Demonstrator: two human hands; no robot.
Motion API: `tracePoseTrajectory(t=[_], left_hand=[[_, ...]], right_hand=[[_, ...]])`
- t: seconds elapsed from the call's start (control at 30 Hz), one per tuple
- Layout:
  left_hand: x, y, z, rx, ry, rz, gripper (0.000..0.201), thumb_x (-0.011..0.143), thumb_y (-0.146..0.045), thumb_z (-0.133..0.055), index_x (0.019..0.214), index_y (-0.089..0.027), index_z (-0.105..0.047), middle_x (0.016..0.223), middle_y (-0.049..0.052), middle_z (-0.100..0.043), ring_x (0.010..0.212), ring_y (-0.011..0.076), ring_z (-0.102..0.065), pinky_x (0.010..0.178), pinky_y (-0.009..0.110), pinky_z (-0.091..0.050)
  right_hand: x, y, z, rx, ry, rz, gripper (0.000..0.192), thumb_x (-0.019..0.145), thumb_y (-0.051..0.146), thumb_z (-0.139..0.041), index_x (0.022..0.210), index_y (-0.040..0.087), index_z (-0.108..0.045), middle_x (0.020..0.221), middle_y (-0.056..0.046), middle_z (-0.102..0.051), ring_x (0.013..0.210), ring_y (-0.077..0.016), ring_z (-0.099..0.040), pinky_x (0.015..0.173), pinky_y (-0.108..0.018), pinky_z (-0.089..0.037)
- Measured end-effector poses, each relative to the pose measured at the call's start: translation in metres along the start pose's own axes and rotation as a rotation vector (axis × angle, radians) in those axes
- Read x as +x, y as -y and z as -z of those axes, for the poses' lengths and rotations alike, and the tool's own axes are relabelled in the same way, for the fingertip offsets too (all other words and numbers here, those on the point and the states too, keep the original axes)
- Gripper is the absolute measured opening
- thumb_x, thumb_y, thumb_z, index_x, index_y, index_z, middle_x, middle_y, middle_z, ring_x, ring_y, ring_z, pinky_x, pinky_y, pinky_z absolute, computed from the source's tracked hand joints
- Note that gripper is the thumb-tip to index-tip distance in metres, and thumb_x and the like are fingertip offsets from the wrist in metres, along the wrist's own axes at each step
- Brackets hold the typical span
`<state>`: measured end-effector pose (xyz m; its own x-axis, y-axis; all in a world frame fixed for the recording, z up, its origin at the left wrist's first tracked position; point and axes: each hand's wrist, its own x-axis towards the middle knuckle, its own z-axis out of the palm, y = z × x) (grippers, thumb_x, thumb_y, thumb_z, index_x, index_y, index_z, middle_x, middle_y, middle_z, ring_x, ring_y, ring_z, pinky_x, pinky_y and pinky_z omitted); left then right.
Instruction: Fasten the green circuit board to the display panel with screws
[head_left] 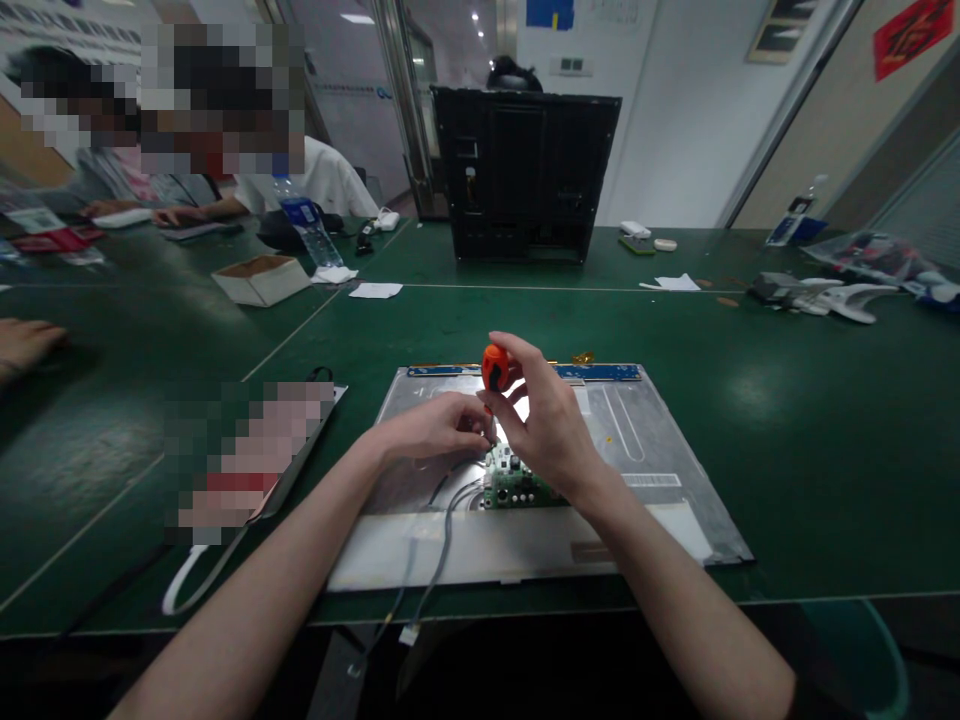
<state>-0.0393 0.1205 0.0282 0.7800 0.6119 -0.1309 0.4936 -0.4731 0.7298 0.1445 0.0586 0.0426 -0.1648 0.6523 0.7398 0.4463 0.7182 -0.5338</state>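
A screwdriver with an orange and black handle (493, 368) stands nearly upright, its shaft pointing down. My right hand (547, 420) grips the handle between thumb and fingers. Close beside the shaft is my left hand (442, 425), its fingers curled together near the tip; what they hold, if anything, is hidden. Below both hands lies a green circuit board (517, 485), mounted on the silver back of a flat display panel (660, 500). Grey cables (442, 550) run from the board over the panel's near edge. A blue circuit strip (611, 372) lines the far edge.
At the back stands a black monitor housing (525, 170). Left of the panel lies a flat, partly blurred item (337, 405) with a white strap. A paper box (262, 280) and a water bottle (307, 225) stand farther off. Co-workers (330, 175) sit at the left.
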Motion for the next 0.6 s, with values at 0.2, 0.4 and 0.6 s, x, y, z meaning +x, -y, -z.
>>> tracePoseTrajectory(t=[0.2, 0.4, 0.6], left_hand=[[-0.0011, -0.0055, 0.0010, -0.046, 0.021, 0.036, 0.018, 0.080, -0.034, -0.064, 0.080, -0.016, -0.065, 0.072, 0.000, -0.060, 0.064, 0.0145, -0.051, 0.061, 0.027, -0.037], [-0.0016, -0.0059, 0.0013, -0.032, 0.006, 0.061, 0.018, 0.080, -0.035, -0.065, 0.082, -0.017, -0.066, 0.073, 0.000, -0.060, 0.066, 0.0153, -0.052, 0.062, 0.028, -0.038], [-0.0015, -0.0029, 0.0010, -0.035, 0.011, 0.047, 0.017, 0.082, -0.034, -0.065, 0.083, -0.016, -0.066, 0.070, 0.000, -0.059, 0.067, 0.0159, -0.053, 0.063, 0.028, -0.038]], right_hand=[[0.0013, 0.0016, 0.0018, 0.010, -0.056, 0.007, 0.048, 0.094, 0.017, -0.055, 0.138, 0.027, -0.038, 0.111, -0.006, -0.062, 0.085, -0.0174, -0.063, 0.070, -0.032, -0.058], [0.0010, 0.0013, 0.0012, 0.017, -0.042, 0.021, 0.048, 0.095, 0.016, -0.053, 0.138, 0.028, -0.038, 0.113, -0.007, -0.062, 0.090, -0.0185, -0.064, 0.075, -0.035, -0.059], [0.0007, 0.0010, 0.0013, 0.015, -0.030, 0.012, 0.048, 0.095, 0.017, -0.053, 0.139, 0.028, -0.038, 0.113, -0.007, -0.062, 0.090, -0.0183, -0.064, 0.075, -0.034, -0.059]])
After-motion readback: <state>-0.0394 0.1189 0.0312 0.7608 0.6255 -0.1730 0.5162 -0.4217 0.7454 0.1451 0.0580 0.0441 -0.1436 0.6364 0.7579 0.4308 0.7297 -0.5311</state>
